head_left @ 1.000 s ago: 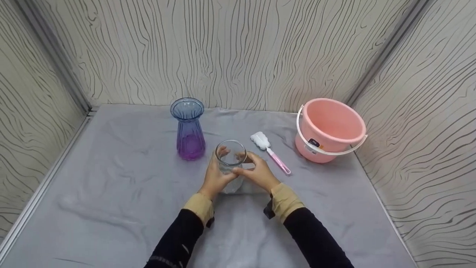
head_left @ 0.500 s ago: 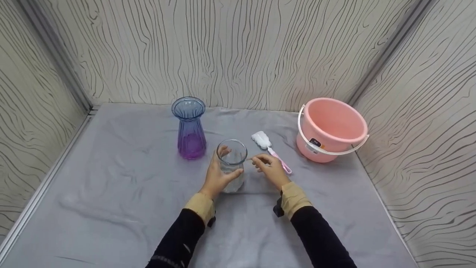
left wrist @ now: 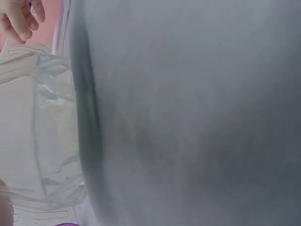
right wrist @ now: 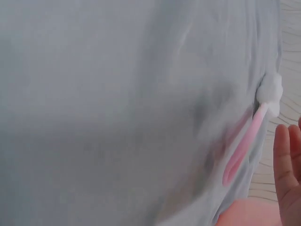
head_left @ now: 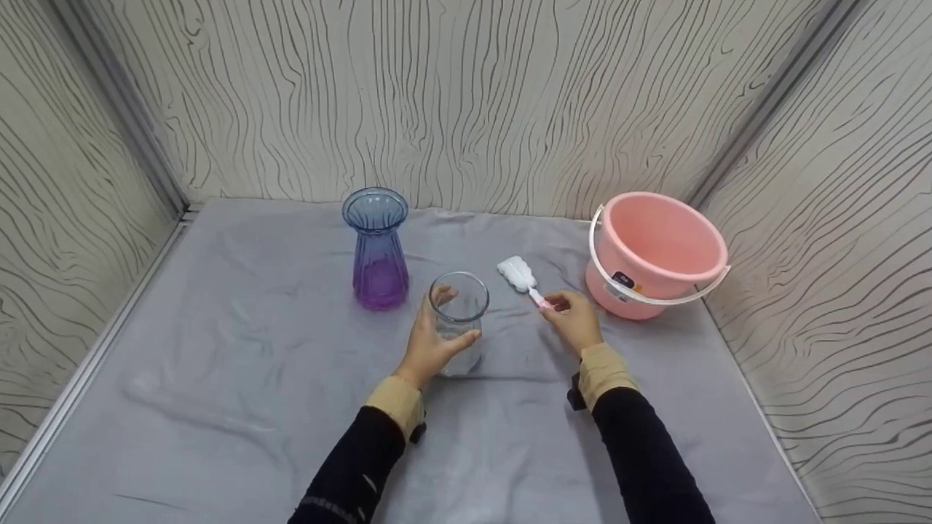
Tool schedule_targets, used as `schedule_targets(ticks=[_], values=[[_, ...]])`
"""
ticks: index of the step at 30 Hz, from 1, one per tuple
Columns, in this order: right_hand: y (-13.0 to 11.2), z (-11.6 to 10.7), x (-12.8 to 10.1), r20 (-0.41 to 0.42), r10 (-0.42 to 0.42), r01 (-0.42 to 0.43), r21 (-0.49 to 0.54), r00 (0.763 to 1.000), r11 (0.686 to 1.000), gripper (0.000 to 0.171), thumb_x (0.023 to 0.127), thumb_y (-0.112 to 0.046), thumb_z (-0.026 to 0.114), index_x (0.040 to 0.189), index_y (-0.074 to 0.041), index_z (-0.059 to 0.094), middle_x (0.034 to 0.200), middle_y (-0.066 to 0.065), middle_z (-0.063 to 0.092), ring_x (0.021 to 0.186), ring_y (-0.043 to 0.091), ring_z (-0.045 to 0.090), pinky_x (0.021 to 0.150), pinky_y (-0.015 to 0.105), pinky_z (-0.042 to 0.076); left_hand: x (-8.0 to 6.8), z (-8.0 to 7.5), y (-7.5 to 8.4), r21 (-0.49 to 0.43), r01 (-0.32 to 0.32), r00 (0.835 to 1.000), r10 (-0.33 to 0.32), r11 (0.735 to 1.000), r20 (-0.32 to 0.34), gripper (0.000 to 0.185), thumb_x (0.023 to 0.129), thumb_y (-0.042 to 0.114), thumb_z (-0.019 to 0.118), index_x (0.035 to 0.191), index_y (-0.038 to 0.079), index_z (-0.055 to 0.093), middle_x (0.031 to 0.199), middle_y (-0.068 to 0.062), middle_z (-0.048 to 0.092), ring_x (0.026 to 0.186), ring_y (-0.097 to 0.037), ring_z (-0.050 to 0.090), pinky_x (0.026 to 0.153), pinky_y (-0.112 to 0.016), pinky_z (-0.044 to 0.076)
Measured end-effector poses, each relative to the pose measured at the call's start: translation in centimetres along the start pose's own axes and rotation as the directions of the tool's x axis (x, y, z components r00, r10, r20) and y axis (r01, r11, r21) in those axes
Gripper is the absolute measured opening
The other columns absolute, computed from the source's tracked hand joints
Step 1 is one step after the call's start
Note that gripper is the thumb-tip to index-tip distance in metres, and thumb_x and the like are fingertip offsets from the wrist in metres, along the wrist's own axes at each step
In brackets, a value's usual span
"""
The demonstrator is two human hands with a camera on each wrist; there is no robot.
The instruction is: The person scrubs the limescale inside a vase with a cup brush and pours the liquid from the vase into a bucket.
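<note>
My left hand [head_left: 426,346] holds a clear glass jar [head_left: 466,356] upright, fingers round its far side and thumb across its front. In the left wrist view the jar's thick faceted base [left wrist: 56,132] stands on the grey cloth. Over the handle of a sponge bottle brush [head_left: 518,274] is my right hand [head_left: 577,324], which hides most of that handle in the head view. From the right wrist, the pink handle [right wrist: 242,146] shows whole, with the extended fingers [right wrist: 283,160] apart from it. The brush lies flat, white head toward the back.
A blue-to-purple glass vase [head_left: 380,251] stands behind the jar, to the left. At the back right is a pink bucket [head_left: 633,255] with its white handle hanging in front. Patterned walls [head_left: 466,102] enclose the cloth-covered table [head_left: 240,327].
My right hand has let go of the jar and moved right to the brush handle. The left hand keeps its hold on the jar. The head view has shifted slightly.
</note>
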State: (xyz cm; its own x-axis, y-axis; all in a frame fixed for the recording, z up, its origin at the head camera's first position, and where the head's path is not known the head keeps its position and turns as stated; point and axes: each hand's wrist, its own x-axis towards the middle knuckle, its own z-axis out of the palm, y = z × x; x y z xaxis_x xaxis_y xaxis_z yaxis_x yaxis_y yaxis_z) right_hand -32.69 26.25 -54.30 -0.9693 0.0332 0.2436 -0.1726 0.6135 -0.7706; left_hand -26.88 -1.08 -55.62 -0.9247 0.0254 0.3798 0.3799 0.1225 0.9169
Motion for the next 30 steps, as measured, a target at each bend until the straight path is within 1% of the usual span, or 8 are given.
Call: schedule_targets(ticks=[3, 8, 12, 15, 19, 22, 25, 30], values=[[0.5, -0.5, 0.2, -0.010, -0.017, 0.016, -0.031, 1.000, 0.999, 0.023, 0.080, 0.003, 0.079, 0.102, 0.006, 0.074, 0.103, 0.024, 0.069, 0.096, 0.040, 0.064, 0.089, 0.050, 0.053, 0.0, 0.1, 0.0, -0.007, -0.003, 1.000, 0.003, 1.000, -0.002, 0.082, 0.077, 0.017, 0.090, 0.143, 0.007, 0.041, 0.142, -0.015, 0.055, 0.141, -0.034, 0.042, 0.115, -0.056, 0.032], [1.2, -0.7, 0.2, -0.017, -0.021, 0.019, -0.092, 1.000, 0.996, 0.026, 0.077, 0.004, 0.077, 0.103, 0.005, 0.073, 0.107, 0.025, 0.066, 0.097, 0.044, 0.063, 0.088, 0.053, 0.052, 0.0, 0.1, 0.1, 0.000, 0.012, 1.000, -0.012, 1.000, 0.002, 0.083, 0.077, 0.015, 0.089, 0.144, 0.006, 0.041, 0.143, -0.015, 0.055, 0.141, -0.034, 0.042, 0.115, -0.056, 0.032], [1.4, -0.6, 0.1, 0.025, 0.069, -0.065, -0.122, 0.997, 0.990, 0.042, 0.077, 0.003, 0.077, 0.118, 0.008, 0.066, 0.114, 0.030, 0.063, 0.103, 0.046, 0.061, 0.091, 0.054, 0.049, 0.1, 0.1, 0.1, -0.022, 0.022, 1.000, -0.022, 1.000, -0.002, 0.085, 0.077, 0.009, 0.088, 0.145, 0.004, 0.039, 0.144, -0.018, 0.053, 0.142, -0.038, 0.040, 0.114, -0.058, 0.031], [1.3, -0.6, 0.0, 0.057, 0.161, -0.151, -0.145, 0.985, 0.978, 0.053, 0.079, 0.003, 0.077, 0.128, 0.010, 0.058, 0.119, 0.033, 0.059, 0.108, 0.047, 0.057, 0.095, 0.055, 0.047, 0.1, 0.1, 0.1, -0.035, 0.021, 1.000, -0.021, 0.999, -0.004, 0.085, 0.076, 0.008, 0.089, 0.146, 0.004, 0.039, 0.145, -0.019, 0.052, 0.142, -0.038, 0.040, 0.115, -0.059, 0.031], [1.3, -0.6, -0.2, 0.067, 0.233, -0.219, -0.170, 0.970, 0.961, 0.052, 0.081, 0.003, 0.074, 0.129, 0.011, 0.055, 0.117, 0.034, 0.060, 0.108, 0.047, 0.056, 0.095, 0.055, 0.047, 0.1, 0.0, 0.1, -0.011, 0.019, 1.000, -0.019, 1.000, 0.010, 0.083, 0.078, 0.014, 0.089, 0.145, 0.007, 0.040, 0.145, -0.015, 0.053, 0.142, -0.034, 0.041, 0.115, -0.056, 0.032], [1.3, -0.8, -0.3, 0.052, 0.251, -0.239, -0.171, 0.966, 0.956, 0.044, 0.082, 0.001, 0.071, 0.123, 0.012, 0.058, 0.110, 0.033, 0.064, 0.100, 0.044, 0.062, 0.089, 0.051, 0.052, 0.1, -0.1, 0.1, 0.028, 0.004, 1.000, -0.004, 1.000, 0.017, 0.082, 0.079, 0.019, 0.089, 0.144, 0.008, 0.040, 0.144, -0.013, 0.054, 0.142, -0.033, 0.041, 0.116, -0.055, 0.032], [1.3, -1.0, -0.5, 0.053, 0.277, -0.268, -0.133, 0.959, 0.954, 0.035, 0.083, -0.001, 0.069, 0.115, 0.013, 0.061, 0.101, 0.030, 0.068, 0.086, 0.036, 0.067, 0.074, 0.042, 0.057, 0.1, -0.1, 0.0, 0.051, -0.009, 1.000, 0.008, 0.999, 0.017, 0.082, 0.079, 0.021, 0.088, 0.144, 0.007, 0.039, 0.144, -0.014, 0.054, 0.140, -0.034, 0.042, 0.115, -0.056, 0.032], [1.5, -1.2, -0.4, 0.072, 0.348, -0.345, -0.052, 0.935, 0.937, 0.025, 0.084, -0.001, 0.069, 0.106, 0.011, 0.066, 0.083, 0.018, 0.068, 0.062, 0.016, 0.060, 0.054, 0.026, 0.050, 0.0, 0.0, -0.2, 0.029, -0.001, 1.000, 0.001, 1.000, 0.010, 0.082, 0.079, 0.019, 0.088, 0.144, 0.007, 0.040, 0.144, -0.015, 0.054, 0.140, -0.035, 0.042, 0.113, -0.058, 0.035]])
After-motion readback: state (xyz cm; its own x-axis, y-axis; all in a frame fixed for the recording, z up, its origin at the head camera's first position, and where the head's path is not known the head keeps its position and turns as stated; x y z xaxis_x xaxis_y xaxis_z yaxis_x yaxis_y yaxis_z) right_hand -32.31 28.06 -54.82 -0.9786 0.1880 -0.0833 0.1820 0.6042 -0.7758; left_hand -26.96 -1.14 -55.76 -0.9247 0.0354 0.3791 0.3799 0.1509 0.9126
